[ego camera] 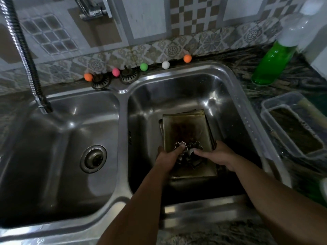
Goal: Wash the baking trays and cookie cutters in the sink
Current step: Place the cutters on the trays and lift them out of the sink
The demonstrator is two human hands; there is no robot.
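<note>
Brown-stained baking trays (185,131) lie stacked; left hand (169,157) and right hand (215,155), fingers straight, touch cookie cutters (188,151).

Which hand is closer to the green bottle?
Right. The right hand is in the right basin, below-left of the bottle; the left hand lies farther left, over the trays.

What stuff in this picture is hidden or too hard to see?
Head view, the only one:
- Cookie cutters: partly covered by the left hand and right hand; their number is unclear.
- Baking trays: stacked, so the lower ones are mostly hidden.
- Right basin's drain: not visible under the trays.
- Green bottle: its top is blurred.
- Faucet hose: cut off by the top edge.
</note>
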